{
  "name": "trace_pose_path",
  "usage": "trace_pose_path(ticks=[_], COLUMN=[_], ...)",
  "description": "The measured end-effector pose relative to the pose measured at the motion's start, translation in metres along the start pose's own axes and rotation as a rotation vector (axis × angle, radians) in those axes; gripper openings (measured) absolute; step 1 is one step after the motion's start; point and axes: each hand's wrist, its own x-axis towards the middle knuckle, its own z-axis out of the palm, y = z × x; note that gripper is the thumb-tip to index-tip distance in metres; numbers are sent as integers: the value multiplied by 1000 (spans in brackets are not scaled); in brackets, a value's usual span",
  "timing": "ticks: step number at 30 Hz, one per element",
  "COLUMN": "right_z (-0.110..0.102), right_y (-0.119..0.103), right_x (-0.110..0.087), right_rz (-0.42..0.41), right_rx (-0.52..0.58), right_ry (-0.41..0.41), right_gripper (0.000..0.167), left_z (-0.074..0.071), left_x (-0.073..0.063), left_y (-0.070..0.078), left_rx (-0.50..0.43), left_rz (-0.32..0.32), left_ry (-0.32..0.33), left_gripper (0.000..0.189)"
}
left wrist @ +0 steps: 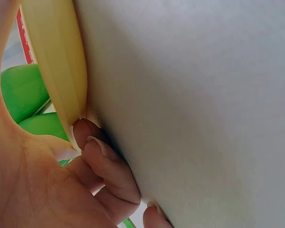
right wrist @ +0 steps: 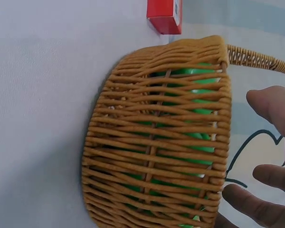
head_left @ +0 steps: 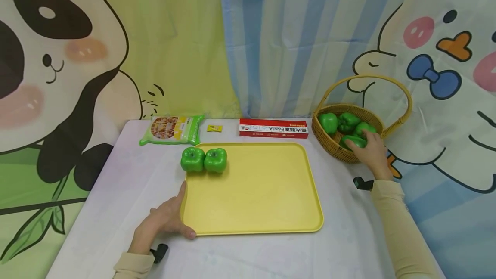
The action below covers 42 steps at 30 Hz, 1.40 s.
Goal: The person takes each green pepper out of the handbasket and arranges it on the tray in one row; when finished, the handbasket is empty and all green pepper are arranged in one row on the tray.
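A yellow tray [head_left: 252,193] lies on the table; in the left wrist view its rim [left wrist: 61,61] shows from close by. My left hand [head_left: 166,216] holds the tray's left side, thumb at the near corner, with several fingertips [left wrist: 102,149] curled against the rim. Two green bell peppers [head_left: 193,159] [head_left: 215,160] sit side by side at the tray's far left corner. At the right, my right hand [head_left: 370,150] reaches over a wicker basket [head_left: 335,147], fingers spread above a green pepper [head_left: 354,141]. Whether they touch it cannot be told. More green peppers [head_left: 348,122] lie inside.
Behind the tray stand a green snack bag [head_left: 172,130], a small yellow packet [head_left: 215,128] and a red pasta box [head_left: 273,128]. The basket's tall handle [head_left: 366,76] arches over it. Patterned curtains [head_left: 286,42] hang along the table's back edge.
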Motion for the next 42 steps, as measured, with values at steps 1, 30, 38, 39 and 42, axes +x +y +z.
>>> trace_pose_path(ticks=[1, 30, 38, 39, 42], right_z=[0, 4, 5, 6, 6], right_y=[2, 20, 25, 25, 26], right_x=[1, 12, 10, 10, 11], right_rz=[8, -24, -20, -22, -30], right_rx=[-3, -72, -85, -90, -100], right_ry=[-6, -9, -22, -23, -21], right_gripper=[95, 88, 88, 87, 86], left_z=[0, -3, 0, 0, 0], left_x=[0, 3, 2, 1, 0], left_y=[0, 1, -1, -1, 0], left_rx=[0, -17, -22, -23, -15], left_rz=[2, 1, 16, 15, 16], left_ry=[2, 7, 18, 16, 17], left_gripper=[169, 169, 169, 169, 169])
